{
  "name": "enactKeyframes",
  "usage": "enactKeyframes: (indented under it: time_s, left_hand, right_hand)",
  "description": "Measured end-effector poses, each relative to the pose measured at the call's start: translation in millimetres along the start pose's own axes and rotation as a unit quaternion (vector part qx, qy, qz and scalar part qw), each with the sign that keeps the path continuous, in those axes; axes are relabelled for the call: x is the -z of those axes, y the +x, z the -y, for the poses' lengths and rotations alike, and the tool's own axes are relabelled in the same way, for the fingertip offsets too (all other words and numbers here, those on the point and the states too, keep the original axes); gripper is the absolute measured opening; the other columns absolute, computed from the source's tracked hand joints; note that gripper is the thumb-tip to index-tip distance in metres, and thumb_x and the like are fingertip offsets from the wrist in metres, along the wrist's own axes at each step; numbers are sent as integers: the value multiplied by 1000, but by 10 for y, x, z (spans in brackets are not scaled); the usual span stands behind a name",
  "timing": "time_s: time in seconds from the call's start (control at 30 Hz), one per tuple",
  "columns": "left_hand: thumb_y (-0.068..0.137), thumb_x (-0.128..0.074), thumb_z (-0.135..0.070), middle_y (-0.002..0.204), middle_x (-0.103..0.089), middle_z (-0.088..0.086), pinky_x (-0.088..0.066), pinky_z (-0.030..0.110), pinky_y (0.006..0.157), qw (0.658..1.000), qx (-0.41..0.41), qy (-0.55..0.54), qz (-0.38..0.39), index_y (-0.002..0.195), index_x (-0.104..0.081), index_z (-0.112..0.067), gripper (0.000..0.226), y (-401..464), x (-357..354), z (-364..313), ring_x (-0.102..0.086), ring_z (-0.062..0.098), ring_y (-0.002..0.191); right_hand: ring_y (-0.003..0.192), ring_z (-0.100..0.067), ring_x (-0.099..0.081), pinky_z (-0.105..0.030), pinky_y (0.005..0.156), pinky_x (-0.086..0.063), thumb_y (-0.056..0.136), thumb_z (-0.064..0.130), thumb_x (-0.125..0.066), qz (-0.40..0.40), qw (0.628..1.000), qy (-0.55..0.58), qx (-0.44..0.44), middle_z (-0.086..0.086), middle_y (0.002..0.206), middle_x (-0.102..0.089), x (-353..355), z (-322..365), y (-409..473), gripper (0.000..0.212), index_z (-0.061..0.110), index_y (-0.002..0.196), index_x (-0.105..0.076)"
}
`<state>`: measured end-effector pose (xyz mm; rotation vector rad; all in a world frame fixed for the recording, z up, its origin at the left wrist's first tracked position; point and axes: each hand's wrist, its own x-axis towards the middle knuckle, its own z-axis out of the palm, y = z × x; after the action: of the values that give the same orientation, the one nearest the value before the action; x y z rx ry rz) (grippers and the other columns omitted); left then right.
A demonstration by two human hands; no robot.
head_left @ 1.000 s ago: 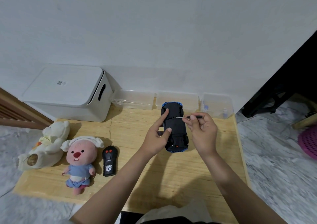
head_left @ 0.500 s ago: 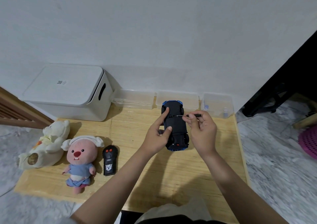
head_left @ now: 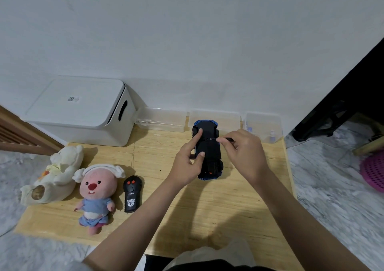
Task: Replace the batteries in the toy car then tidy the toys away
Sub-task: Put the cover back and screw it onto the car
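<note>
- On the wooden board (head_left: 187, 218) by the white wall, a blue toy car (head_left: 208, 152) lies upside down, its black underside up, just in front of the middle one of three clear plastic boxes (head_left: 214, 118).
- The left hand (head_left: 187, 164) steadies the car: forefinger stretched along the chassis near the far wheel, thumb pressed against the underside nearer the person, the other fingers curled at the car's left flank.
- The right hand (head_left: 243, 152) pinches a small dark-handled screwdriver (head_left: 223, 139) between curled fingers and thumb; its thin metal tip touches the middle of the underside.
- The two hands sit close together, one on either side of the car, not touching each other.
- Well to the left lie a black remote control (head_left: 132, 194), a pink plush toy (head_left: 96, 194) in blue clothes just beside it, and a cream plush toy (head_left: 54, 175) at the board's edge.
- A white lidded storage bin (head_left: 83, 110) stands at the back left against the wall.
</note>
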<state>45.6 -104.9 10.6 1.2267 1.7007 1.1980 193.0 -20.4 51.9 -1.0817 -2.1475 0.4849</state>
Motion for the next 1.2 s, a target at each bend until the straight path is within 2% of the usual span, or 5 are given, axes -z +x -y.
enactKeyframes:
  time_s: [0.57, 0.7, 0.8, 1.0, 1.2]
  left_hand:
    - [94, -52, -8, 135, -53, 5, -51, 19, 76, 997, 6, -73, 0, 140, -35, -43, 60, 28, -49, -83, -59, 25, 96]
    - [94, -50, -1, 139, -47, 17, -49, 13, 65, 995, 16, -101, 1, 139, -34, -40, 61, 35, -39, -97, -52, 28, 91]
    - [95, -50, -2, 140, -48, 10, -55, 23, 68, 993, 23, -115, 2, 139, -34, -42, 61, 45, -37, -103, -56, 11, 62]
    - [95, -51, -6, 137, -51, 1, -55, 44, 74, 991, 44, -123, 6, 137, -35, -46, 61, 38, -36, -129, -45, 25, 65]
    - [95, -51, -5, 126, -55, -8, -53, 26, 64, 991, 46, -124, 10, 139, -35, -44, 61, 26, -29, -117, -43, 22, 61]
  right_hand:
    - [68, -4, -63, -13, 66, -49, 81, 9, -72, -34, 977, 170, -122, 5, 73, -68, 117, 92, 113, 5, 13, 79, -70]
    - [67, -11, -69, -23, 64, -58, 85, 0, -66, -5, 896, 350, -274, -1, 75, -69, 189, 117, 95, 10, 6, 93, -68]
    - [66, -9, -66, -26, 62, -58, 87, 1, -62, -10, 817, 465, -340, -3, 74, -66, 230, 126, 84, 9, 7, 91, -67]
    - [68, -6, -68, -21, 59, -57, 89, 4, -57, -45, 645, 633, -426, 0, 79, -68, 228, 113, 103, 6, 8, 87, -60]
    - [71, -7, -71, -18, 62, -57, 89, -1, -57, -73, 598, 658, -452, -8, 92, -68, 189, 88, 120, 6, 2, 93, -61]
